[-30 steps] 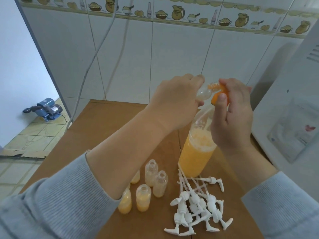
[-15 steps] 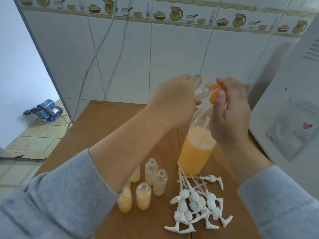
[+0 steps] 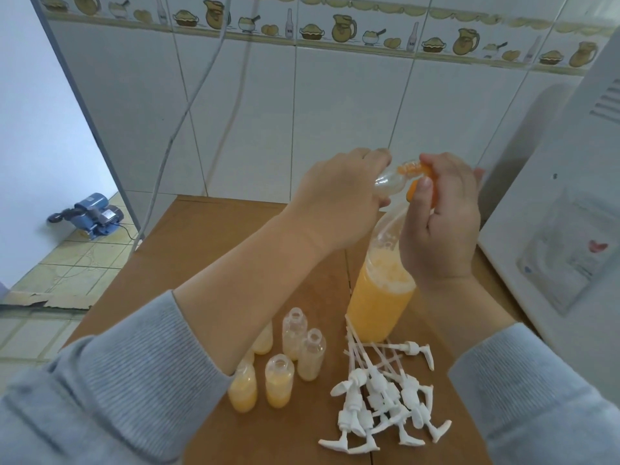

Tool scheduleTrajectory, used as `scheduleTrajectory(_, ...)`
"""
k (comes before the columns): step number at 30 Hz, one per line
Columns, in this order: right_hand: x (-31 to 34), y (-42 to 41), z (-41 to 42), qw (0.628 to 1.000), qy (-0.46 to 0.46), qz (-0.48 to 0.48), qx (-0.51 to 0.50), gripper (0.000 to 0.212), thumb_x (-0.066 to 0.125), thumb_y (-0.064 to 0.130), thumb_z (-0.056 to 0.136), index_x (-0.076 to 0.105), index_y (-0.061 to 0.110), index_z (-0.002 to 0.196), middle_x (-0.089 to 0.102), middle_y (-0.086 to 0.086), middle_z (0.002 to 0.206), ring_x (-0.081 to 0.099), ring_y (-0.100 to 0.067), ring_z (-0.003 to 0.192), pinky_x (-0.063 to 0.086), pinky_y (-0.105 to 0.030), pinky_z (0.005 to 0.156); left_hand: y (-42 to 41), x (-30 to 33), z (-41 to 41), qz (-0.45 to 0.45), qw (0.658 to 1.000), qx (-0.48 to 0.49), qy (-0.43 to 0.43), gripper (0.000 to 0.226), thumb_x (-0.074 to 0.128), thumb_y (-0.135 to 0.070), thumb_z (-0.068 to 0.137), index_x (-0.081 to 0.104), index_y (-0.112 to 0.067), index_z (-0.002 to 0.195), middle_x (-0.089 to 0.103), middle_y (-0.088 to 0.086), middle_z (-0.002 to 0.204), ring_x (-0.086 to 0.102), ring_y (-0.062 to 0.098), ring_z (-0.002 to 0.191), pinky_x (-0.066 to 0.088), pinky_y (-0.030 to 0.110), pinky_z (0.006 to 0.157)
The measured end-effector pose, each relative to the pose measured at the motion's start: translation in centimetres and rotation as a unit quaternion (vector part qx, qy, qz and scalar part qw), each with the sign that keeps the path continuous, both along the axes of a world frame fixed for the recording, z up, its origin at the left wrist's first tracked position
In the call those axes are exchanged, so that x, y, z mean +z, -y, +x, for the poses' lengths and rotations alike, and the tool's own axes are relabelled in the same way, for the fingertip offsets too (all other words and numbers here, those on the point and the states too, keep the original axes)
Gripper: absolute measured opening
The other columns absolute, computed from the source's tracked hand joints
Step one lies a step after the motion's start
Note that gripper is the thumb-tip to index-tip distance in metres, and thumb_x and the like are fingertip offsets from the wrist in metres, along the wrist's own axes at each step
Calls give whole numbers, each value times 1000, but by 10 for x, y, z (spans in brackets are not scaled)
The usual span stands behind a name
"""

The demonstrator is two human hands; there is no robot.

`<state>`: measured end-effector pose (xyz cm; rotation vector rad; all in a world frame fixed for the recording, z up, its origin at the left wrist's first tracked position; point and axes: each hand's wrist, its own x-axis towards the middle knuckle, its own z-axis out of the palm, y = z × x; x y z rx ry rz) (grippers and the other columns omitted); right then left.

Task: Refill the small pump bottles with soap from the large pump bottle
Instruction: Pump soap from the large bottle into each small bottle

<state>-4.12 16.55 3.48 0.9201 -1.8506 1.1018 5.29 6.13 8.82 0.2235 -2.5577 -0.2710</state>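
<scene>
Two hands fill a small bottle above a large soap bottle.
Left hand point(image 3: 339, 199) grips a small clear plastic bottle point(image 3: 391, 182) tilted against the orange pump nozzle point(image 3: 417, 177) pinched by the right hand point(image 3: 443, 223), above the large clear bottle of orange soap point(image 3: 379, 297) on the brown wooden desk point(image 3: 208, 236).

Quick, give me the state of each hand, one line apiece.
Left hand: closed around a small clear bottle, tilted toward the orange pump.
Right hand: closed on the large bottle's orange pump head.

The wall point(image 3: 335, 122) had white tiles with a jug border. A brown table point(image 3: 208, 250) stood before it. The floor point(image 3: 50, 280) was tiled.
</scene>
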Motion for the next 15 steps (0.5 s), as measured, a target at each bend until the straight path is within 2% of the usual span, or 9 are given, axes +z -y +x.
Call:
scheduleTrajectory(5, 21, -4, 1, 1000, 14, -3, 26, 43, 27, 24, 99, 59, 2, 117, 61, -11, 115, 47, -15, 118, 15, -38, 117, 1, 12, 0, -8, 1000, 6, -12, 39, 58, -32, 91, 47, -19, 126, 57, -3, 110, 55, 19, 95, 48, 37, 83)
scheduleTrajectory(9, 12, -4, 0, 1000, -1, 2, 19, 39, 30, 21, 98, 55, 1, 120, 59, -12, 117, 45, -15, 118, 22, -49, 113, -2, 6, -2, -11, 999, 2, -32, 40, 59, -30, 90, 47, -18, 126, 58, -1, 108, 56, 21, 94, 49, 40, 83)
scheduleTrajectory(12, 1, -3, -3, 1000, -13, 0, -1, 35, 33, 17, 98, 56, -1, 118, 60, -14, 114, 47, -16, 116, 24, -50, 113, -1, -1, -4, -8, 1000, -3, -20, 41, 58, -30, 90, 47, -17, 127, 59, -1, 110, 56, 20, 96, 49, 39, 85)
scheduleTrajectory(15, 0, -5, -5, 1000, -4, 12, 6, 36, 32, 18, 98, 57, 0, 117, 61, -13, 113, 51, -19, 115, 16, -40, 118, 0, -3, -5, 7, 1000, -2, -2, 39, 58, -31, 91, 47, -18, 126, 58, -2, 110, 55, 19, 94, 48, 38, 84)
